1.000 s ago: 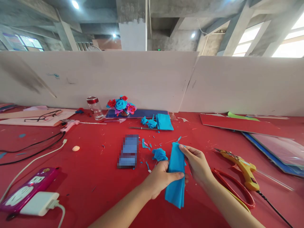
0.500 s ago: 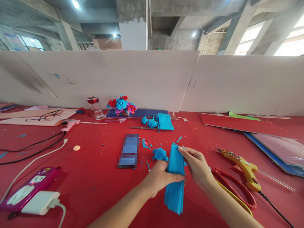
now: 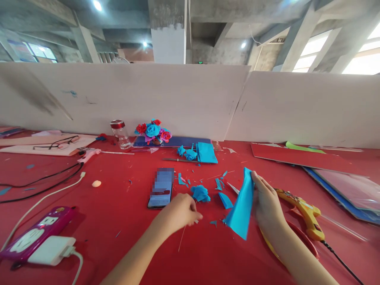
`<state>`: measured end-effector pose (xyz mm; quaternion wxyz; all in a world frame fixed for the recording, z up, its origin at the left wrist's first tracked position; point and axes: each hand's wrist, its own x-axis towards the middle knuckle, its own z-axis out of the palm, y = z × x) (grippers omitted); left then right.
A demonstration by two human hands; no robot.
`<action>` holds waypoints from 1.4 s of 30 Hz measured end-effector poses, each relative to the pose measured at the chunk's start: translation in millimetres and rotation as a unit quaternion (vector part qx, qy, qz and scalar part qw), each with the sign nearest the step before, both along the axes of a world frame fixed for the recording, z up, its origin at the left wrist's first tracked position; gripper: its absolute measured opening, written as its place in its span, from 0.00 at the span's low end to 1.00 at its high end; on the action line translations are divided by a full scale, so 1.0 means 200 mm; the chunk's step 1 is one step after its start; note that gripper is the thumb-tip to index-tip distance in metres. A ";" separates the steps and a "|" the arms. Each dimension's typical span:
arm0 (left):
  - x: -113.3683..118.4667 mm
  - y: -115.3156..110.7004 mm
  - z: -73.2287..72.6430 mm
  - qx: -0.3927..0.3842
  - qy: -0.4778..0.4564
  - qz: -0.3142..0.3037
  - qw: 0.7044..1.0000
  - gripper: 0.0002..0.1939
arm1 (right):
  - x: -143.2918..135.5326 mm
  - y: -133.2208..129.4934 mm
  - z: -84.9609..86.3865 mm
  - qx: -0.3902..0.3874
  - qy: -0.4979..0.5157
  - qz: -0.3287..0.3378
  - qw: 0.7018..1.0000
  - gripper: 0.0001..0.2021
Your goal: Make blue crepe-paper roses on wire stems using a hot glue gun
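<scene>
My right hand grips a folded strip of blue crepe paper near its upper end, and the strip hangs down at a slant. The fingers of my left hand curl in above the table, just below a blue paper flower. Whatever the left fingertips hold, if anything, is hidden; a thin pale strand shows under them. Cut blue paper scraps lie between the hands. Scissors with red and yellow handles rest partly behind my right hand and arm.
A phone lies left of centre. To the right is a yellow glue gun with its cord. Farther back are a paper bouquet, a glass jar and folded blue paper. A purple power strip sits at left.
My left hand has let go of the blue crepe paper and moved left toward the flower. My right hand has carried the paper to the right, uncovering scraps and a scissor blade.
</scene>
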<state>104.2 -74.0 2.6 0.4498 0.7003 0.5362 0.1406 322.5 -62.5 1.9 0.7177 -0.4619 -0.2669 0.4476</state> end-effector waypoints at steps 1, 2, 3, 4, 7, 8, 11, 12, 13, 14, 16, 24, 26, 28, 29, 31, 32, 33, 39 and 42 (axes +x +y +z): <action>-0.02 0.02 0.00 0.056 0.038 0.021 0.997 0.10 | 0.00 0.00 0.00 -0.005 -0.009 0.005 1.000 0.13; -0.03 0.03 -0.01 0.088 0.065 0.033 0.993 0.10 | -0.01 0.00 -0.01 -0.010 -0.017 0.012 1.000 0.12; -0.03 0.03 -0.02 0.102 0.078 0.045 0.991 0.11 | -0.01 0.00 -0.01 -0.015 -0.025 0.019 0.999 0.12; -0.02 0.04 -0.03 0.115 0.078 0.056 0.989 0.11 | -0.03 0.00 -0.02 -0.018 -0.032 0.026 0.999 0.12; 0.01 0.03 -0.08 0.134 0.066 0.073 0.986 0.12 | -0.06 -0.03 -0.03 -0.031 -0.058 0.063 0.996 0.12; 0.02 0.03 -0.09 0.138 0.059 0.074 0.986 0.12 | -0.07 -0.04 -0.03 -0.035 -0.068 0.079 0.994 0.13; 0.03 0.04 -0.09 0.158 0.030 0.086 0.983 0.12 | -0.10 -0.07 -0.01 -0.047 -0.098 0.133 0.985 0.13; 0.03 0.04 -0.08 0.166 0.023 0.090 0.982 0.12 | -0.11 -0.08 0.00 -0.052 -0.106 0.151 0.982 0.13; 0.03 0.05 -0.06 0.172 0.009 0.093 0.981 0.12 | -0.12 -0.09 0.00 -0.057 -0.113 0.168 0.978 0.13; 0.04 0.05 -0.05 0.173 -0.014 0.095 0.980 0.12 | -0.13 -0.09 0.00 -0.061 -0.119 0.184 0.974 0.12; 0.06 0.05 -0.02 0.145 -0.113 0.099 0.978 0.12 | -0.14 -0.10 -0.01 -0.066 -0.121 0.198 0.971 0.12; 0.16 -0.04 -0.02 0.052 -0.330 0.087 0.938 0.14 | -0.19 -0.12 -0.03 -0.067 -0.109 0.228 0.965 0.14; 0.17 -0.06 -0.02 0.064 -0.322 0.088 0.941 0.13 | -0.20 -0.12 -0.02 -0.051 -0.118 0.233 0.964 0.14; 0.19 -0.06 -0.03 0.076 -0.316 0.089 0.941 0.13 | -0.21 -0.13 -0.02 -0.042 -0.112 0.247 0.961 0.15; 0.19 -0.07 -0.04 0.082 -0.314 0.089 0.942 0.13 | -0.21 -0.13 -0.02 -0.039 -0.103 0.261 0.959 0.15; 0.20 -0.07 -0.05 0.090 -0.309 0.095 0.942 0.13 | -0.22 -0.14 -0.03 -0.035 -0.081 0.290 0.953 0.15; 0.20 -0.07 -0.05 0.092 -0.305 0.098 0.943 0.13 | -0.23 -0.14 -0.04 -0.035 -0.072 0.298 0.951 0.15; 0.20 -0.07 -0.05 0.093 -0.302 0.100 0.944 0.13 | -0.23 -0.14 -0.05 -0.036 -0.066 0.301 0.951 0.14; 0.21 -0.07 -0.04 0.088 -0.292 0.112 0.946 0.13 | -0.25 -0.15 -0.06 -0.030 -0.060 0.293 0.954 0.11; 0.21 -0.07 -0.04 0.086 -0.286 0.114 0.948 0.13 | -0.24 -0.14 -0.06 -0.035 -0.045 0.301 0.952 0.09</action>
